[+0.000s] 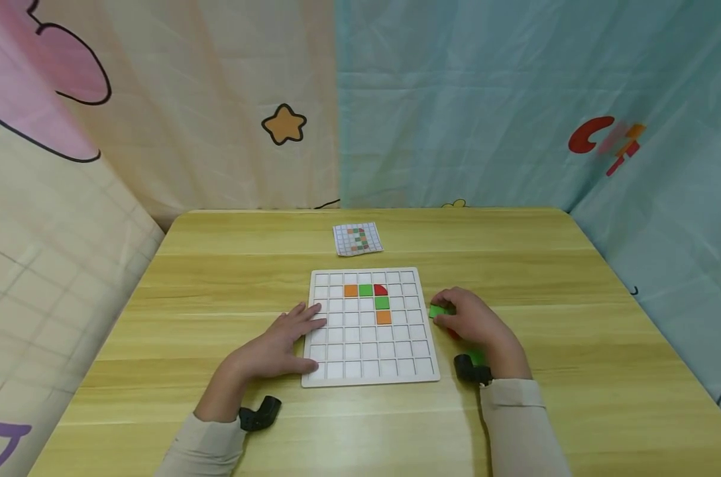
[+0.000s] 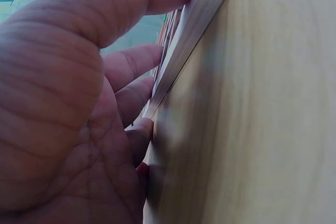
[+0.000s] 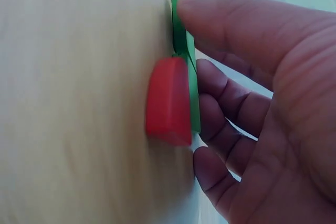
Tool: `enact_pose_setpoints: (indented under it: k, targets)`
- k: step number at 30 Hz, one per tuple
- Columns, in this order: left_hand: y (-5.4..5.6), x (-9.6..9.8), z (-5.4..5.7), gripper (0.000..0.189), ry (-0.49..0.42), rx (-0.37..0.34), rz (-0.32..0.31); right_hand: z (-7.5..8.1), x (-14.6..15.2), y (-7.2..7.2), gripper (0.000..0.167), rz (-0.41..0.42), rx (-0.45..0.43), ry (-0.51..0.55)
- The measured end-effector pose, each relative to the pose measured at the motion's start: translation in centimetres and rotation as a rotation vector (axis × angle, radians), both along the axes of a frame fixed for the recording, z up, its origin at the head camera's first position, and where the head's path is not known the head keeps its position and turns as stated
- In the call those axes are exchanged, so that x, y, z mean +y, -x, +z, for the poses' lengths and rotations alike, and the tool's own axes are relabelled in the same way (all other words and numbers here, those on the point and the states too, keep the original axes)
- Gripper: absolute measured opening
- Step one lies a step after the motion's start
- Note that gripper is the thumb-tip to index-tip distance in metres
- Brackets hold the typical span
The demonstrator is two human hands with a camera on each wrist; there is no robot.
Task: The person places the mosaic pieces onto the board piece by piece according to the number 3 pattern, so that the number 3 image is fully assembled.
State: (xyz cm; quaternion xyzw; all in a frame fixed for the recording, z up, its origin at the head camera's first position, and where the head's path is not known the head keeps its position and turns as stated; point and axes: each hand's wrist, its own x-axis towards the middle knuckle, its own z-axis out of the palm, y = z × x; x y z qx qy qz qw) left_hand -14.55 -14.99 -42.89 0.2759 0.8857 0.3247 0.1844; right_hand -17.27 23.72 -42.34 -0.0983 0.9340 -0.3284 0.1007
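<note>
A white grid board [image 1: 348,364] lies on the table. My left hand [image 1: 279,341] rests on its left edge with fingers spread; the left wrist view shows the thumb and fingertips [image 2: 142,59] over the board's side [image 2: 181,45]. Right of the board, my right hand [image 1: 470,318] pinches a green square tile [image 1: 437,311] between thumb and fingers. In the right wrist view the thumb presses this green tile [image 3: 179,22], with another green piece [image 3: 194,98] behind and a red piece [image 3: 168,100] beside it on the table. The right palm partly hides these loose pieces in the head view.
On the board sit an orange tile [image 1: 351,291], a green tile [image 1: 366,290], a red rounded tile [image 1: 380,290], and below it a green [image 1: 382,303] and an orange tile [image 1: 384,317]. A pattern card [image 1: 358,239] lies behind the board. Another green piece [image 1: 476,358] lies by the right wrist.
</note>
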Motion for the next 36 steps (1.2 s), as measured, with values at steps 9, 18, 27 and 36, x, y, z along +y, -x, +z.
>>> enact_pose_setpoints:
  k: [9, 18, 27, 36]
  targets:
    - [-0.05, 0.1, 0.22, 0.078, 0.004, -0.011, 0.008, -0.12, 0.01, 0.09, 0.017, 0.027, 0.03, 0.0]
    - [0.03, 0.19, 0.19, 0.078, 0.011, -0.011, 0.017, -0.02, -0.14, 0.04, 0.019, 0.01, 0.022, -0.023]
    - [0.06, 0.09, 0.06, 0.078, 0.012, -0.01, 0.02, 0.05, -0.38, 0.09, 0.018, 0.001, 0.028, -0.06]
    - [0.01, 0.02, 0.03, 0.079, 0.006, -0.007, 0.004, 0.46, -0.9, -0.37, 0.023, -0.026, 0.049, -0.002]
